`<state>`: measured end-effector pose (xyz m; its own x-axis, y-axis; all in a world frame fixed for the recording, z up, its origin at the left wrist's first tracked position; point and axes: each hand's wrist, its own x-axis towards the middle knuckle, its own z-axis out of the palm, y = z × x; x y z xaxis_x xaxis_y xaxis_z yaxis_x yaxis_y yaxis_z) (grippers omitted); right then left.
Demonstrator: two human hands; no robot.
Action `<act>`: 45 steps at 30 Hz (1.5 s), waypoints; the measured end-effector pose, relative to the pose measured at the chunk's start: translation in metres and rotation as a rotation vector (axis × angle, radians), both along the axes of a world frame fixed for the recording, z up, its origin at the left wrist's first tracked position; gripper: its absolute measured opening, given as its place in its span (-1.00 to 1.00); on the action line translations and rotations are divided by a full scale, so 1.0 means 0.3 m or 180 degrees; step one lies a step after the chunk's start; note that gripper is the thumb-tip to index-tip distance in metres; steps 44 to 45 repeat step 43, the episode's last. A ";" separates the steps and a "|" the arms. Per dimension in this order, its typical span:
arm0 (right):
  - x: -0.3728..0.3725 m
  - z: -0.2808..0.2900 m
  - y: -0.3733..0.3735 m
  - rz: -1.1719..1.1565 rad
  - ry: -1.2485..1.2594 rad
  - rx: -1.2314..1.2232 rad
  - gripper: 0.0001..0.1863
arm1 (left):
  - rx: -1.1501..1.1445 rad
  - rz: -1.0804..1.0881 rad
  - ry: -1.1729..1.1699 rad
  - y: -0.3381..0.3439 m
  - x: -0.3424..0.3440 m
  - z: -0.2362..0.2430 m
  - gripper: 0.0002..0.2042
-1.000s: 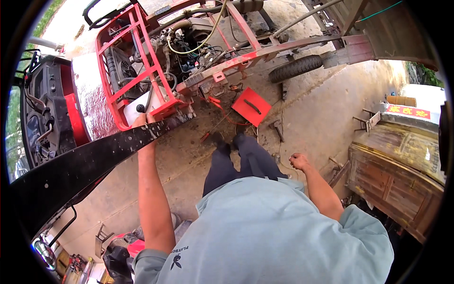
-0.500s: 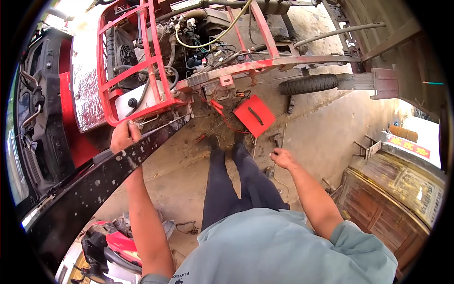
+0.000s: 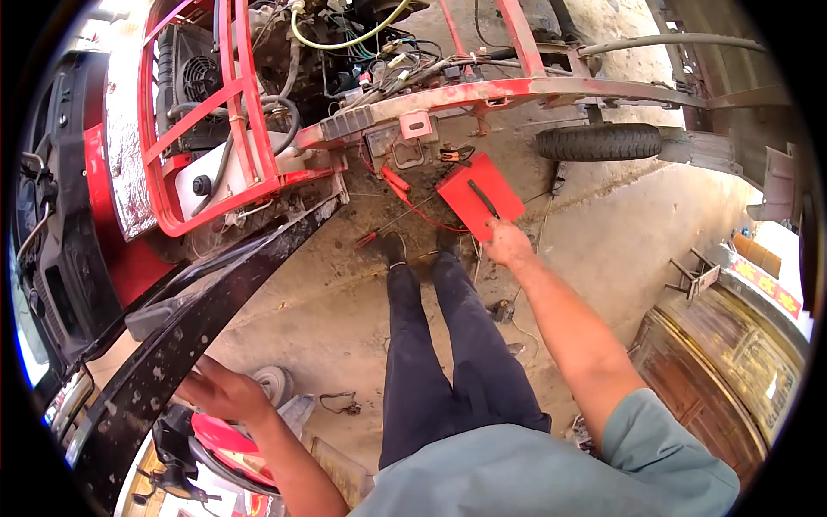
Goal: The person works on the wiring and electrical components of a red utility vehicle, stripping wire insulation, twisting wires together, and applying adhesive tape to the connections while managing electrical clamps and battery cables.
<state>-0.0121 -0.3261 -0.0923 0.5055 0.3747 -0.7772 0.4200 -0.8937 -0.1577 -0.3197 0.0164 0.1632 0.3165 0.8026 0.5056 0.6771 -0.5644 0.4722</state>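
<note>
My left hand (image 3: 226, 392) is low at the left, beside the lower edge of a long black, white-spotted panel (image 3: 164, 362). Its fingers look outstretched, somewhat blurred, and hold nothing visible. My right arm reaches forward, and my right hand (image 3: 510, 244) is closed at the near corner of a red box (image 3: 491, 181) with a black handle (image 3: 482, 198). The fingers overlap the corner by the handle's near end; whether they grip the handle or something else is hidden. Red clamps (image 3: 396, 181) on a red cable lie left of the box.
A red vehicle frame (image 3: 413, 103) with exposed wiring (image 3: 396, 65) and a fan (image 3: 200, 77) spans the far side. A wheel (image 3: 599, 142) is right of the box. A wooden cabinet (image 3: 698, 388) stands at the right, and a red scooter-like vehicle (image 3: 228, 444) at the lower left.
My left hand has drawn back from the red frame's near edge toward me, along the black panel. My right hand has moved forward to the red box. The view has shifted slightly.
</note>
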 end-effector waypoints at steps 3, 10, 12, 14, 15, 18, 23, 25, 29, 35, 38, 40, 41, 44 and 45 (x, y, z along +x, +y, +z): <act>0.119 -0.060 0.122 0.0105 -0.0504 0.0539 -0.27 | -0.0855 -0.0289 0.0612 -0.292 -0.014 -0.141 -0.82; 0.347 -0.334 0.247 0.0440 -0.1144 0.1061 -0.11 | -0.4298 -0.0019 -0.0057 -0.454 0.448 -0.904 -0.50; 0.317 -0.383 0.340 0.0854 -0.1475 0.1395 -0.28 | -0.3355 0.0404 0.0637 -0.330 0.557 -1.135 -0.20; 0.339 -0.470 0.321 0.0977 -0.1469 0.1304 -0.41 | -0.4404 0.0765 0.0757 -0.269 0.719 -1.244 -0.27; 0.336 -0.501 0.331 0.1087 -0.1457 0.1265 -0.54 | -0.4361 0.0796 0.0774 -0.236 0.747 -1.290 -0.27; 0.350 -0.558 0.302 0.1136 -0.1669 0.1583 -0.77 | -0.5265 0.0622 0.0354 -0.231 0.798 -1.343 -0.52; 0.422 -0.541 0.204 0.0889 -0.1258 0.1688 -0.71 | -0.5147 0.0936 -0.0248 -0.312 0.765 -1.299 -0.69; 0.430 -0.490 0.139 0.0626 -0.1019 0.1643 -0.63 | -0.4744 0.0216 -0.0275 -0.411 0.728 -1.269 -0.71; 0.364 -0.429 -0.116 -0.1397 0.0042 0.1804 -0.35 | -0.4649 -0.0794 0.0085 -0.662 0.678 -1.183 -0.74; 0.053 -0.649 -0.456 -0.4792 0.1166 0.1990 -0.69 | -0.7172 -0.0419 -0.1194 -0.870 0.679 -1.215 -0.84; 0.037 -0.809 -0.529 -0.4084 0.0541 0.1633 -0.61 | -0.7746 -0.0601 -0.1025 -0.944 0.738 -1.252 -0.80; 0.058 -0.925 -0.512 -0.2559 0.0225 0.1377 -0.49 | -0.8001 -0.0456 -0.1482 -0.951 0.752 -1.295 -0.75; 0.065 -0.969 -0.453 -0.2231 0.0094 0.1505 -0.46 | -0.8048 -0.0421 -0.1846 -0.934 0.741 -1.310 -0.72; 0.116 -1.092 -0.395 -0.1428 -0.0253 0.1630 -0.38 | -0.8026 -0.0558 -0.2114 -0.921 0.732 -1.281 -0.65; 0.116 -1.092 -0.395 -0.1428 -0.0253 0.1630 -0.38 | -0.8026 -0.0558 -0.2114 -0.921 0.732 -1.281 -0.65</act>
